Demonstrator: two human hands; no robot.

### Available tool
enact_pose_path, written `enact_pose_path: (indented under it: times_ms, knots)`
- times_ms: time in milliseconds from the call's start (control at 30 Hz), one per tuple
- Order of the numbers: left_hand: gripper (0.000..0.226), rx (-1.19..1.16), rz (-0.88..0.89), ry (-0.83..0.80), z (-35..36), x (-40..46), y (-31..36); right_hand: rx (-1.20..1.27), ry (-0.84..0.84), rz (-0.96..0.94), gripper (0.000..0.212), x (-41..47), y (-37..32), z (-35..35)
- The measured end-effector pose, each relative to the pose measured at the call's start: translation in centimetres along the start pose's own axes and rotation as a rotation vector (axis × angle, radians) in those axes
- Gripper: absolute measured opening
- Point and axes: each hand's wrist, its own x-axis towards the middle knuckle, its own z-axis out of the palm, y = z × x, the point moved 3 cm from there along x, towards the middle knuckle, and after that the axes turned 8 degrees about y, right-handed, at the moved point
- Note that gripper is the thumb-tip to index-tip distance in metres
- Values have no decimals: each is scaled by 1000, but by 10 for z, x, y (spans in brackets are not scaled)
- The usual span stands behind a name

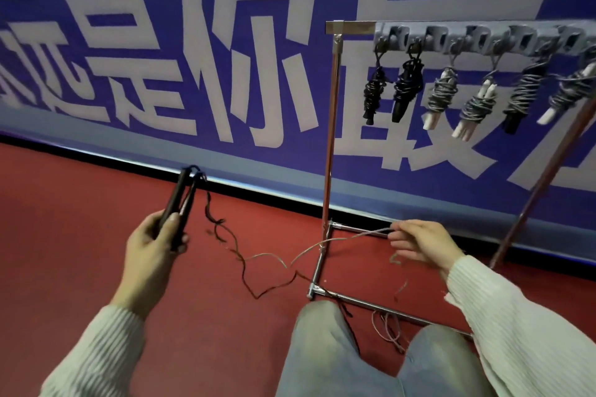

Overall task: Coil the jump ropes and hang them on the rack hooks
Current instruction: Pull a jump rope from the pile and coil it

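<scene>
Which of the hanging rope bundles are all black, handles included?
The two leftmost on the rack: first bundle and second bundle. Both have black cord and black handles. Those to their right are wound in grey cord, most with white handles.

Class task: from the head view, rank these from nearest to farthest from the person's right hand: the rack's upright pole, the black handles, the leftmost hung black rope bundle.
Measured from the right hand:
1. Upright pole, just to its left, by the rack's base.
2. Leftmost hung black rope bundle, above, on the rack.
3. Black handles, far left, in the left hand.
</scene>
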Motion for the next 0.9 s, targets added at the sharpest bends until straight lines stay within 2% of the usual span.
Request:
enact_pose_path:
  times_ms: [33,100,233,300,367,400,433,533,567,667,767,833,900]
  knots:
    - [10,-8,16,-87,16,-8,13,-22,-26,18,20,-2,1,10]
    - [12,-6,37,-151,29,-16,24,-89,-106,9,17,-9,-1,28]
    - [13,-100,-27,-309,52,-24,43,-71,-250,-264,13,-39,-23,68]
    - [13,-81,-50,-414,63,-32,43,-66,-324,-444,44,-50,-34,86]
    - [20,-46,-60,-512,73,-39,43,-139,-404,-536,80,-60,-41,104]
    - [23,-36,-64,-544,77,-42,42,-156,-423,-548,87,-66,-44,112]
    - [24,-38,-66,-554,79,-44,42,-161,-419,-547,81,-68,-46,118]
    - [23,-31,-61,-512,83,-46,42,-92,-360,-526,22,-74,-55,118]
    - [20,-36,-70,-484,83,-44,40,-55,-374,-516,17,-75,-56,116]
    - [16,-27,-52,-397,80,-37,36,64,-453,-445,20,-80,-56,107]
    - [18,102,16,-298,73,-29,32,261,-299,-378,10,-77,-60,88]
    - [19,161,24,-295,69,-30,26,337,-248,-343,8,-73,-62,77]
    - [18,99,-36,-306,71,-39,21,242,-259,-340,15,-76,-63,77]
